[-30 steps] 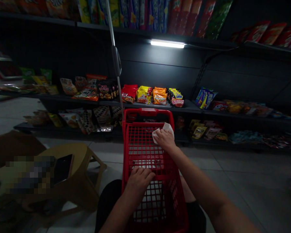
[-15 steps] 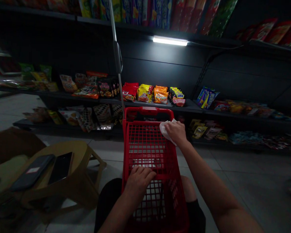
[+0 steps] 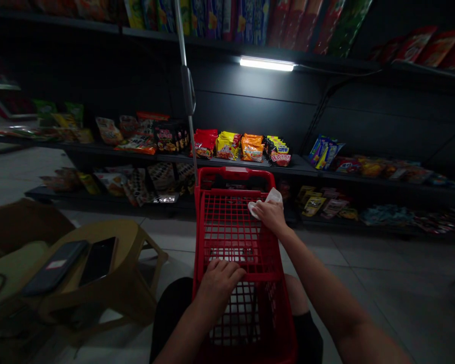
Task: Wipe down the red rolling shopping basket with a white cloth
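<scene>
A red plastic shopping basket (image 3: 288,313) with a grid flap (image 3: 227,220) across its far half stands between my knees. My left hand (image 3: 222,280) is closed over the near edge of that flap, its fingertips partly hidden by the hand. My right hand (image 3: 270,215) presses a bunched white cloth (image 3: 275,196) against the basket's far right part, near the rim. Whether the cloth is fabric or paper I cannot tell.
Dark shelves with snack packets (image 3: 227,145) run behind the basket, lit by a tube lamp (image 3: 267,63). A metal pole (image 3: 188,91) rises at the basket's left. On the left, a yellowish stool (image 3: 125,232) carries a phone (image 3: 97,260) and a dark flat case (image 3: 56,268).
My right hand has shifted slightly toward me and left with the white cloth, and more of the cloth shows above the hand. My left hand keeps its place on the flap.
</scene>
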A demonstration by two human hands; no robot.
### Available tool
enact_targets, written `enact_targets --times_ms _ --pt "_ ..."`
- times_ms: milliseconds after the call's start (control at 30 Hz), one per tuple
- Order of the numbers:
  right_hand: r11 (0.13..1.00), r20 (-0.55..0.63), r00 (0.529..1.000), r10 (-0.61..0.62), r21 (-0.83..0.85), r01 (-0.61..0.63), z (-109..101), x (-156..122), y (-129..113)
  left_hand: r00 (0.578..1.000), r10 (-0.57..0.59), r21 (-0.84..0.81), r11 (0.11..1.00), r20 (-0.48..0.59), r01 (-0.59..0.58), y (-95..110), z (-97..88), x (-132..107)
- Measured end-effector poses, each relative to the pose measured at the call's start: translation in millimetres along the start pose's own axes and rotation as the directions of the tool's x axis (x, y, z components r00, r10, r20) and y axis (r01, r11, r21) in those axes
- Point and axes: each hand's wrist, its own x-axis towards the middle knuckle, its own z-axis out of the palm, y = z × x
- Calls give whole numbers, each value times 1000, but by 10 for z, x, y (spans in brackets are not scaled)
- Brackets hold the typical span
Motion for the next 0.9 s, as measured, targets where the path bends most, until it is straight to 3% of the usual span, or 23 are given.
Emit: enact_targets --times_ms 133,267,400,500,600,733,833,900 --pt "960 -194 966 171 254 -119 -114 96 26 998 5 -1 1000 -70 -5 3 16 -13" --pt "919 -285 952 112 395 10 -158 196 -474 996 22 30 999 -90 -19 -3 30 -6" --pt "959 -94 988 -120 246 140 83 214 -1217 995 35 80 996 -98 -28 -34 66 -12" --pt "961 95 958 -272 68 266 270 133 -1541 994 62 123 991 -90 -50 -69 98 -16" --pt "951 136 944 -302 -19 307 333 65 -1603 997 53 145 988 -58 -44 -87 96 0" --pt "957 146 945 -292 52 287 365 143 -1541 999 34 142 989 41 -40 -67 48 20" --pt "946 152 973 -173 301 121 393 325 -1456 998 10 121 992 56 -17 -37 22 5" --pt "832 127 992 -8 551 -64 361 454 -1356 1000 7 100 995 31 -10 -24 13 -13"
